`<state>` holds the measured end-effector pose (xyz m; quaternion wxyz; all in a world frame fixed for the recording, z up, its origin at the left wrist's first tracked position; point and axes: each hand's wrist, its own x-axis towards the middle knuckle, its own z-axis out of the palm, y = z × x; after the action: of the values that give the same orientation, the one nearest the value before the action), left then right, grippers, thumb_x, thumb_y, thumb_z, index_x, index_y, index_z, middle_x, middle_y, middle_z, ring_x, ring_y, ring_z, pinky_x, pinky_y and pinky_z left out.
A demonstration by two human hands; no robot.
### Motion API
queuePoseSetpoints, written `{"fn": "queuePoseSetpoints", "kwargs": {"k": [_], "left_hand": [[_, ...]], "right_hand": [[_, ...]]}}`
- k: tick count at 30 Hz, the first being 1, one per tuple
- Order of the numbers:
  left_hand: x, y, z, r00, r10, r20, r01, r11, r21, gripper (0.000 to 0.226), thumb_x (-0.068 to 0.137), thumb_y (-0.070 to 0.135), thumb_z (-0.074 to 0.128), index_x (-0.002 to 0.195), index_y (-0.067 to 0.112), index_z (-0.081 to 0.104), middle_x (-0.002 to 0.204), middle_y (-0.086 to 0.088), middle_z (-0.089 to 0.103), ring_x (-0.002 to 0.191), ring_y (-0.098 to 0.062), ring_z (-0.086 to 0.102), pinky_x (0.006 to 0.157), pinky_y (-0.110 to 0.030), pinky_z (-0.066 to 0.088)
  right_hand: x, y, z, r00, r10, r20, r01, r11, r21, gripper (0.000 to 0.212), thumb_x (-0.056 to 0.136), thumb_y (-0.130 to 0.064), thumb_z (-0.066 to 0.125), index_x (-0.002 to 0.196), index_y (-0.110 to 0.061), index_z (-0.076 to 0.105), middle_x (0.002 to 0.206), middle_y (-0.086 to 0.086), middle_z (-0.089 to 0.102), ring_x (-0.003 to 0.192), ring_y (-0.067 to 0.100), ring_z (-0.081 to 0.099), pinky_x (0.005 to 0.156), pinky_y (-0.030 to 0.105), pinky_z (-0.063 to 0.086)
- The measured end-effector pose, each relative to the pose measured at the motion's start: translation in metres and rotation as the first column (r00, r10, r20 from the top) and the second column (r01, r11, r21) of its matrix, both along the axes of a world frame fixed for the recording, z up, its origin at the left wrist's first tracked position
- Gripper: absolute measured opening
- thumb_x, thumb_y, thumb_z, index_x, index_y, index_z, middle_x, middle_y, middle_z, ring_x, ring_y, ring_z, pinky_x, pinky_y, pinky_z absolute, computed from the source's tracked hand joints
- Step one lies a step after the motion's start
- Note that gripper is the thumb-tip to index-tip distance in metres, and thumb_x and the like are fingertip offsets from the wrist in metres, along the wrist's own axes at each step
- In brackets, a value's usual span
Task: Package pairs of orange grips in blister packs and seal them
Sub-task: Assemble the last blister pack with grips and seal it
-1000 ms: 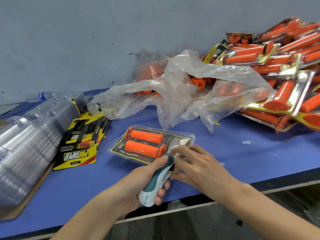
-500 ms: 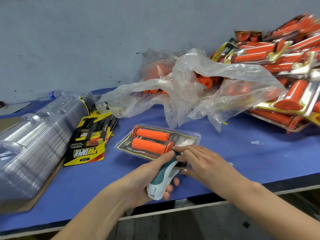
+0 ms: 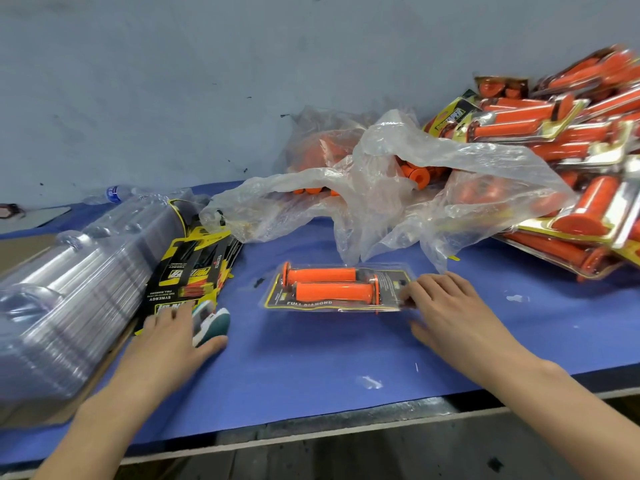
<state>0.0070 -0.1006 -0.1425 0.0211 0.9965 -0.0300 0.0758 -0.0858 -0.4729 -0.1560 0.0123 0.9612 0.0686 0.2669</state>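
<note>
Right hand [image 3: 453, 313] apparently pinches clear blister pack [image 3: 332, 304] holding two orange grips [image 3: 332, 292].

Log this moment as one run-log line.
left hand: on stapler by cards, grip unclear | right hand: holds pack right end | pack: two grips inside, flat on table

Two hands [image 3: 166, 344] [image 3: 450, 306], one stapler [image 3: 212, 322] (teal-and-white)

Blurred left hand [image 3: 169, 344] hides most of the teal tool [image 3: 212, 322].
</note>
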Motion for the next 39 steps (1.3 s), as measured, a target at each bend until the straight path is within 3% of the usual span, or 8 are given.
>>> {"fn": "queuePoseSetpoints", "kwargs": {"k": [5,10,14,19,23,30,36,39], "left_hand": [[-0.001,-0.035,0.001,0.831,-0.460,0.312,0.478,0.878,0.021,0.065,0.074,0.025,0.086,0.132,0.015,0.059,0.128,-0.012,0.053,0.110,-0.033,0.058,0.091,-0.048,0.052],[-0.005,-0.067,-0.003,0.645,-0.610,0.460,0.629,0.766,0.134,0.015,0.084,0.014,0.077,0.098,0.013,0.073,0.099,-0.003,0.068,0.087,-0.029,0.067,0.070,-0.044,0.056],[-0.007,-0.072,-0.005,0.543,-0.665,0.513,0.689,0.702,0.182,0.019,0.094,0.028,0.056,0.089,0.016,0.070,0.090,0.004,0.067,0.081,-0.022,0.064,0.063,-0.037,0.055],[-0.007,-0.060,-0.006,0.549,-0.655,0.519,0.706,0.696,0.131,0.026,0.096,0.036,0.053,0.089,0.021,0.072,0.092,0.009,0.067,0.079,-0.015,0.063,0.064,-0.023,0.043],[-0.007,-0.049,-0.008,0.568,-0.637,0.521,0.725,0.687,0.051,0.027,0.096,0.038,0.053,0.089,0.020,0.072,0.095,0.011,0.067,0.080,-0.009,0.064,0.066,-0.017,0.039],[-0.015,-0.048,-0.010,0.546,-0.681,0.488,0.791,0.611,-0.031,0.028,0.098,0.040,0.052,0.091,0.021,0.072,0.099,0.014,0.067,0.087,-0.007,0.064,0.068,-0.028,0.051],[-0.028,-0.058,-0.007,0.434,-0.721,0.541,0.805,0.579,0.127,0.025,0.097,0.038,0.060,0.083,0.020,0.071,0.088,0.007,0.064,0.085,-0.016,0.060,0.074,-0.029,0.050],[-0.042,-0.083,-0.006,0.351,-0.733,0.583,0.814,0.546,0.197,0.025,0.096,0.036,0.062,0.079,0.020,0.070,0.079,0.003,0.060,0.074,-0.020,0.060,0.072,-0.030,0.050]], "right_hand": [[0.005,0.036,0.004,0.987,0.141,0.076,-0.138,0.990,-0.041,0.046,0.068,-0.033,0.080,0.109,-0.019,0.066,0.107,0.001,0.065,0.095,0.028,0.064,0.086,0.043,0.051],[0.022,0.082,0.000,0.956,0.258,0.140,-0.245,0.964,-0.106,0.036,0.077,-0.038,0.072,0.110,-0.024,0.065,0.098,-0.003,0.063,0.087,0.023,0.061,0.077,0.039,0.051],[0.035,0.097,0.001,0.943,0.259,0.210,-0.243,0.965,-0.098,0.006,0.086,-0.024,0.068,0.089,-0.024,0.063,0.082,-0.005,0.057,0.074,0.020,0.056,0.068,0.034,0.043],[0.031,0.081,-0.001,0.896,0.348,0.276,-0.313,0.936,-0.161,0.014,0.091,-0.012,0.058,0.088,-0.024,0.066,0.080,-0.002,0.054,0.069,0.023,0.051,0.065,0.035,0.044],[0.023,0.049,-0.005,0.908,0.295,0.296,-0.245,0.950,-0.195,0.014,0.083,-0.007,0.069,0.083,-0.021,0.065,0.078,0.001,0.053,0.067,0.025,0.051,0.063,0.035,0.041],[0.013,0.003,-0.007,0.889,0.311,0.335,-0.213,0.930,-0.299,0.018,0.094,-0.016,0.059,0.077,-0.019,0.060,0.076,0.001,0.052,0.063,0.025,0.047,0.060,0.037,0.038],[0.007,-0.023,0.005,0.954,0.060,0.293,-0.011,0.986,-0.166,0.008,0.079,-0.011,0.074,0.078,-0.015,0.066,0.076,0.003,0.060,0.064,0.030,0.059,0.062,0.040,0.045],[-0.003,0.009,0.003,0.976,0.090,0.197,-0.088,0.996,-0.021,0.057,0.057,-0.021,0.088,0.111,-0.016,0.068,0.101,0.006,0.067,0.082,0.030,0.067,0.071,0.041,0.053]]}}
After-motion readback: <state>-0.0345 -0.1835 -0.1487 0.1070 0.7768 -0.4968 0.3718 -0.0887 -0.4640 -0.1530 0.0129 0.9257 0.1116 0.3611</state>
